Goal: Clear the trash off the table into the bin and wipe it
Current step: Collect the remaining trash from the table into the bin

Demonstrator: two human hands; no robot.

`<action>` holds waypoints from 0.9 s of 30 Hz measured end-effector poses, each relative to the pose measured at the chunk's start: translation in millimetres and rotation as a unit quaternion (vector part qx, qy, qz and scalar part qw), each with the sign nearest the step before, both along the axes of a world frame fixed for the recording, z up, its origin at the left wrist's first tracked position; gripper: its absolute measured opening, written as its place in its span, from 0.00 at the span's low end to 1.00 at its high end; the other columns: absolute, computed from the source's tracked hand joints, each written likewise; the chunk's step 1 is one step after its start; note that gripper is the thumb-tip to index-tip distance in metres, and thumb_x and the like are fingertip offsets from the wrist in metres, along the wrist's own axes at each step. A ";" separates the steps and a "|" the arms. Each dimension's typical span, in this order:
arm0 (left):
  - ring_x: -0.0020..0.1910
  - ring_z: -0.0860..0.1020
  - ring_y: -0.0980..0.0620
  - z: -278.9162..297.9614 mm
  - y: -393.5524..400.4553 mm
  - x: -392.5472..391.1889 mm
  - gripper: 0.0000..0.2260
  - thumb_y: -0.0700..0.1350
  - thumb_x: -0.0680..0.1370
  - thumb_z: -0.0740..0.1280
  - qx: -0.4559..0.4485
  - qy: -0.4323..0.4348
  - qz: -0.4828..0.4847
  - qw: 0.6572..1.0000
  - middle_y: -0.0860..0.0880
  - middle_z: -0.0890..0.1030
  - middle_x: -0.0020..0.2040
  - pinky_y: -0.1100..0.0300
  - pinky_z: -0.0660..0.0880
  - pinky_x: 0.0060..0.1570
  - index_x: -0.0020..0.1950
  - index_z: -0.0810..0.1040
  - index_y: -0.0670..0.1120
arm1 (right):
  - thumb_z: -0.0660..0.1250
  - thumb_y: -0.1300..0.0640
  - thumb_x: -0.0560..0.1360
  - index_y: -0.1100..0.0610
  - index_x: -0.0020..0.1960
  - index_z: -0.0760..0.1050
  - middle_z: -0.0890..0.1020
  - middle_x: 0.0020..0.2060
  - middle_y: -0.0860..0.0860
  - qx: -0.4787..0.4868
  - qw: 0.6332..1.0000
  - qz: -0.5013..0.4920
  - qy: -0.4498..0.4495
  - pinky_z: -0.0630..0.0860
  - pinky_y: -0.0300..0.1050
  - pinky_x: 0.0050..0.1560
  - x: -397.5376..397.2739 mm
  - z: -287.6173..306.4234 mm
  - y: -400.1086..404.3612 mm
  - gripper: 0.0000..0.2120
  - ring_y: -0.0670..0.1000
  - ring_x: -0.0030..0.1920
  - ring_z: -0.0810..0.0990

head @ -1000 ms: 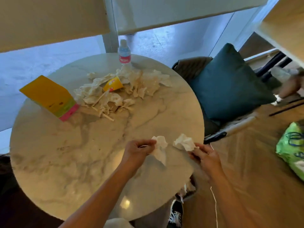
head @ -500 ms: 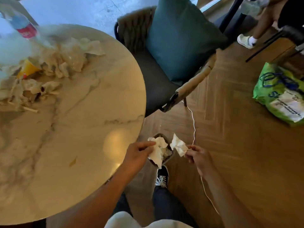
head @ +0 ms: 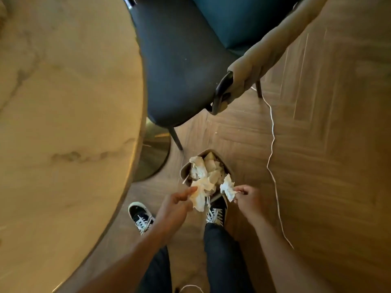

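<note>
Left hand: your left hand [head: 176,205] pinches a crumpled tissue [head: 200,196] between thumb and fingertips, just over the near rim of the bin [head: 184,168].
Right hand: your right hand [head: 246,198] pinches a smaller tissue wad [head: 227,187] at your fingertips, beside the bin's right edge.
Bin: it stands on the wood floor [head: 328,166] just ahead of your right shoe [head: 216,211], already heaped with crumpled paper [head: 208,169].
Hidden: the tissues and your hands cover the bin's near rim; you cannot tell how deep it is.
Table: the round marble table [head: 63,123] fills the left, cut off at the frame edge; none of its trash shows here.
Around: a dark chair [head: 179,60] stands beyond the bin, its leg close by; a white cord [head: 273,132] trails over the floor to the right; your left shoe [head: 140,215] sits near the table edge.
</note>
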State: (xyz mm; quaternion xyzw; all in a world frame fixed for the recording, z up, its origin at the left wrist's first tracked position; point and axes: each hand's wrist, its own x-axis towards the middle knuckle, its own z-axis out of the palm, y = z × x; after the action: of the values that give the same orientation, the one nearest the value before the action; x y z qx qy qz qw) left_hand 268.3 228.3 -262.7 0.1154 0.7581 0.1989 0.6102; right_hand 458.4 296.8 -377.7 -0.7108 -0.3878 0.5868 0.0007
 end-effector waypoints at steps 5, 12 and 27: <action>0.55 0.79 0.51 -66.9 11.9 9.4 0.23 0.33 0.75 0.61 -0.028 -0.003 -0.024 0.999 0.53 0.80 0.58 0.63 0.76 0.51 0.61 0.78 0.57 | 0.61 0.68 0.75 0.54 0.48 0.80 0.81 0.46 0.50 -0.009 1.000 0.019 0.008 0.80 0.47 0.50 -12.8 -73.7 -3.5 0.13 0.51 0.48 0.80; 0.51 0.76 0.57 -151.0 49.6 26.9 0.21 0.33 0.77 0.58 -0.061 -0.022 -0.054 0.996 0.47 0.76 0.60 0.70 0.74 0.40 0.67 0.74 0.47 | 0.60 0.62 0.78 0.54 0.65 0.74 0.80 0.56 0.50 -0.072 0.997 0.009 0.028 0.75 0.38 0.43 -9.8 -105.2 -18.4 0.17 0.44 0.46 0.77; 0.40 0.75 0.53 -67.0 38.3 17.1 0.13 0.39 0.78 0.63 -0.084 0.060 -0.115 0.988 0.49 0.79 0.43 0.61 0.73 0.39 0.60 0.78 0.48 | 0.62 0.60 0.78 0.55 0.62 0.75 0.81 0.48 0.53 -0.065 0.996 0.018 0.059 0.76 0.46 0.45 -0.3 -2.4 4.5 0.13 0.48 0.42 0.78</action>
State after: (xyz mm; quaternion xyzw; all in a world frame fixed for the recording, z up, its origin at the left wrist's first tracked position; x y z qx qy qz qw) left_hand 285.4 266.5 -329.7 0.1615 0.7893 0.0559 0.5897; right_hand 458.0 301.3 -380.1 -0.6661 -0.3613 0.6517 -0.0330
